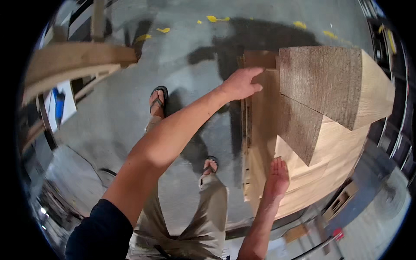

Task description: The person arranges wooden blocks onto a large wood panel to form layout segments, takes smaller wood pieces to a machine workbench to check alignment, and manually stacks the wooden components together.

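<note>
A tall stack of wooden boards (329,151) stands to my right. On top are stepped wooden pieces (320,82) with rough, dark brown faces and pale, smooth sides. My left hand (245,84) reaches across to the stack's far left side, thumb and fingers apart, with nothing seen in it. My right hand (276,177) is beside a pale wooden piece (284,147) at the near left part of the stack. Its fingers are stretched out and lie together; whether they touch the wood I cannot tell.
A wooden frame (82,56) juts in from the left. Behind it a blue tool (59,104) rests on a white sheet. Yellow marks (212,18) dot the grey floor (121,99). At lower right are a wooden box (341,200) and a red object (338,234).
</note>
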`<state>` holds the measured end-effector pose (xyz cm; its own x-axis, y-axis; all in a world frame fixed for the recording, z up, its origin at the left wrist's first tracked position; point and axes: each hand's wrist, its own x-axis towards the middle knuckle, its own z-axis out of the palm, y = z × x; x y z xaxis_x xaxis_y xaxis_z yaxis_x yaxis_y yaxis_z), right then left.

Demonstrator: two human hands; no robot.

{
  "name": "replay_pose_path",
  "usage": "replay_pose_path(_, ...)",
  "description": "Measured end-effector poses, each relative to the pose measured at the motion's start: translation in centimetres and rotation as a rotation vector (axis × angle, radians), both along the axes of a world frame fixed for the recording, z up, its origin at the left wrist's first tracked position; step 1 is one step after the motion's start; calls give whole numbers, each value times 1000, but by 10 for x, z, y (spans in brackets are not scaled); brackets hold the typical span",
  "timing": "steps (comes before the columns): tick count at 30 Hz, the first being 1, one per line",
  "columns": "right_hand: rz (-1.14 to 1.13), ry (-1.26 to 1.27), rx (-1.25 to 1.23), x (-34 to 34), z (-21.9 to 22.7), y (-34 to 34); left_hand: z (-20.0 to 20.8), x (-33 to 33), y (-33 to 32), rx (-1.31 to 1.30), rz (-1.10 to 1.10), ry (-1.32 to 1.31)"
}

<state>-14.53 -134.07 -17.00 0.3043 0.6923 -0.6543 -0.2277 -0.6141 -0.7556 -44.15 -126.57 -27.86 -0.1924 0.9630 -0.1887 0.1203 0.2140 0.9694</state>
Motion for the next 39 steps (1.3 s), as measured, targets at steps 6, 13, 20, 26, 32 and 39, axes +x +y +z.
replay_pose_path(6, -112, -120, 78, -23, -5, -14, -13, -19, 44, 45, -336, 111)
replay_pose_path(13, -252, -456, 274, -50, -40, -31, -24, -20, 76, -167, -474, -75)
replay_pose_path(20, -292, -488, 471, -69, -55, -32, -41, -25, 97, 9, -614, -311)
replay_pose_path(26, -512, -504, 619, -90, -82, -43, -39, -19, 96, 75, -638, -281)
replay_pose_path(32, -576, -497, 652, -117, -104, -36, -55, -25, 98, 93, -625, -307)
replay_pose_path(39, -740, -530, 635, -118, -121, -32, -45, -18, 97, 79, -612, -149)
